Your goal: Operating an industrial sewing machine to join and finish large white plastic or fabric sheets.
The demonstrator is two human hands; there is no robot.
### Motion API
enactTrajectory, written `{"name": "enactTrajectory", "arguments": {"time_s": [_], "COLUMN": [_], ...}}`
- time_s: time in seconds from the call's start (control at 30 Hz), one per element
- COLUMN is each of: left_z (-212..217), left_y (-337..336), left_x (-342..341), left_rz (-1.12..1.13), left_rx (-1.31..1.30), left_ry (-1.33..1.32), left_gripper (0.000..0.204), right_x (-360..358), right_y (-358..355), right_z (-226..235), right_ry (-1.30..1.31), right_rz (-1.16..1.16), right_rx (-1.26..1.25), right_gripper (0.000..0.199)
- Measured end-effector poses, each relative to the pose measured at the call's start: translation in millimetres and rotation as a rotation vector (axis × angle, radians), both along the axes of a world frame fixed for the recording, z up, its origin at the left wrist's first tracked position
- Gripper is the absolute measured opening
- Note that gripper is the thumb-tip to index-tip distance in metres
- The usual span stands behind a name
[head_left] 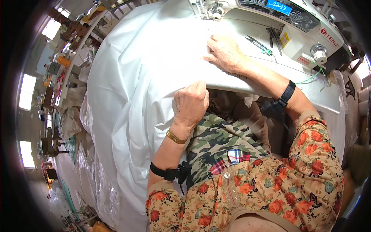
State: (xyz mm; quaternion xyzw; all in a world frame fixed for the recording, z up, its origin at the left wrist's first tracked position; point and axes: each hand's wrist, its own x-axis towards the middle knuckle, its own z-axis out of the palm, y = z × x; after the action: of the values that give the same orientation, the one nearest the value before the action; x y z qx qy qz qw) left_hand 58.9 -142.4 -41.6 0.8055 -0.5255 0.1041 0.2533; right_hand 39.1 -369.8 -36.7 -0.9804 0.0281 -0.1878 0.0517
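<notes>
A large sheet of white fabric (127, 77) spreads over the sewing table and hangs in folds down its left side. At the table's front edge my left hand (191, 101) is closed on the fabric, its fingers curled in a fist. Farther up and to the right, my right hand (225, 53) rests on the cloth with thumb and fingers apart. Ahead of it is the presser foot area of the white sewing machine (305, 50). Strong glare washes out the cloth around my right fingertips, and the needle point cannot be made out.
Thread snips (259, 45) and dark slim tools (274, 38) lie on the table beside the machine. Green thread (311, 79) trails near the handwheel knob (319, 53). Clear plastic sheeting (102, 193) lies on the left, below cluttered benches (73, 73).
</notes>
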Motion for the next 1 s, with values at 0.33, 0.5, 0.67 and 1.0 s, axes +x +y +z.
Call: {"name": "enactTrajectory", "arguments": {"time_s": [0.33, 0.5, 0.67, 1.0], "left_z": [10.2, 15.8, 21.5, 24.5], "left_y": [-11.5, -27.8, -54.2, -98.4], "left_x": [23.6, 37.6, 48.3, 77.0], "left_rz": [-0.11, -0.112, -0.061, -0.058], "left_rx": [0.02, 0.095, 0.162, 0.045], "left_ry": [-0.193, -0.245, -0.23, -0.247], "left_gripper": [0.009, 0.004, 0.006, 0.011], "right_x": [-8.4, -4.5, -4.3, 5.6], "right_y": [1.5, 3.2, 3.8, -3.4], "right_z": [0.2, -1.1, 1.6, -1.9], "right_ry": [-0.036, -0.031, -0.035, -0.05], "right_rz": [-0.06, -0.081, -0.081, -0.06], "right_rx": [0.034, 0.018, 0.046, 0.106], "right_gripper": [0.056, 0.06, 0.047, 0.026]}}
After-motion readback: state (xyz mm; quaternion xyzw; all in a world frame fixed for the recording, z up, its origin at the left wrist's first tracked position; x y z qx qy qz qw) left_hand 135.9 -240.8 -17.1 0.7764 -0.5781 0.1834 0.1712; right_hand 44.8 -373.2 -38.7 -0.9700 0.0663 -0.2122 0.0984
